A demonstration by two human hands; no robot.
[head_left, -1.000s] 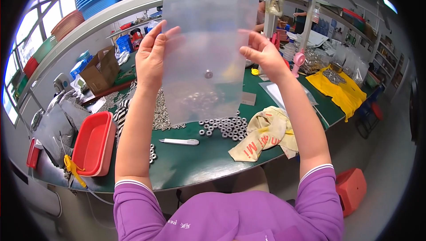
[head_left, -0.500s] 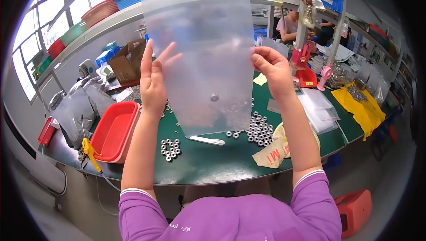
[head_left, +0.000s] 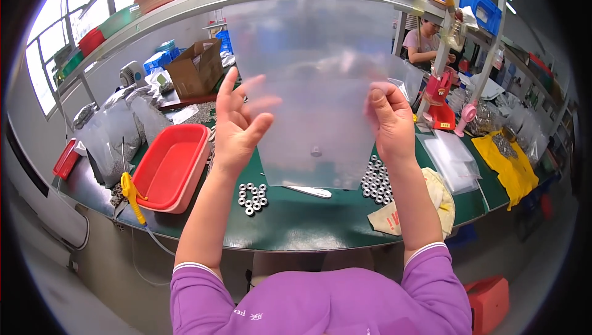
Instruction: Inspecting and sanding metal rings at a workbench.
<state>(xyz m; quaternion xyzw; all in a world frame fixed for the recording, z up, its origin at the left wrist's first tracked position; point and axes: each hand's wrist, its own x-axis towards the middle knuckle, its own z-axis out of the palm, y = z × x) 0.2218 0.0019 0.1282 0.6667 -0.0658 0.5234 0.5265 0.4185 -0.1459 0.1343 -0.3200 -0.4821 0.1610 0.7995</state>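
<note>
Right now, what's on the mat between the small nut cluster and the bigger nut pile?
In the head view, a slim white tool lies on the green mat between the small nut cluster and the bigger nut pile, under the clear plastic bag.

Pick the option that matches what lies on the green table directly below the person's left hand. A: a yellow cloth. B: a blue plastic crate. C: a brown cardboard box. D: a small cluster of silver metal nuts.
D: a small cluster of silver metal nuts lies on the green table just below the left hand, beside the red plastic tray.
</note>
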